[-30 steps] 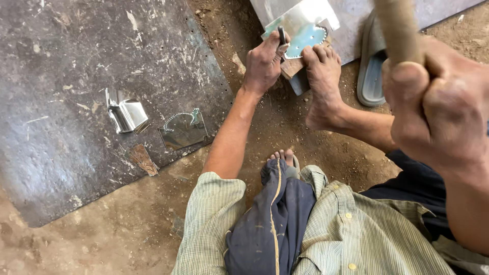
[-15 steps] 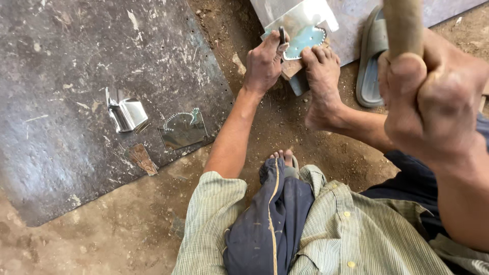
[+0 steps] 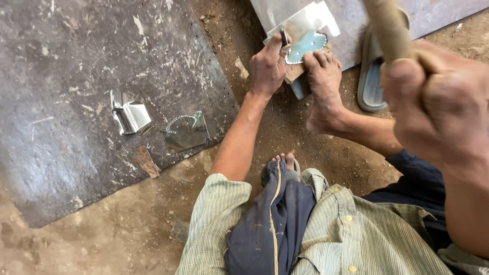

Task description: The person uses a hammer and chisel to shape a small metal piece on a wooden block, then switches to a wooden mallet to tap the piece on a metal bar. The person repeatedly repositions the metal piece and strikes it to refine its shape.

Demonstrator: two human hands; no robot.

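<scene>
Big dark steel plate [image 3: 76, 66] lay on dirt w/ a folded tin piece [image 3: 131, 116] and a punched offcut [image 3: 186, 131]. Shiny sheet [image 3: 305, 31] sat up top, pinned by a bare foot [image 3: 323, 81]. Left hand [image 3: 267, 69] was closed round a punch [image 3: 283, 38] set on the sheet. Right hand [image 3: 438, 107] was fisted on a wooden handle [image 3: 388, 28], raised. Step, I'd say: punching the dotted outline. Next strike needed the punch upright, on the line.

The left hand [image 3: 268, 66] grips a small metal punch [image 3: 283, 38] upright, its tip on a shiny sheet-metal piece [image 3: 305, 30] with a dotted arc. A bare foot [image 3: 323, 76] pins that piece against a wooden block [image 3: 295, 76]. The right hand [image 3: 438, 107], close to the camera, is closed around a wooden handle [image 3: 387, 25]. On the dark metal plate [image 3: 61, 76] lie a folded tin piece [image 3: 131, 116] and a punched cut-out [image 3: 186, 131]. A sandal [image 3: 371, 81] rests on the dirt floor [image 3: 102, 244].
</scene>
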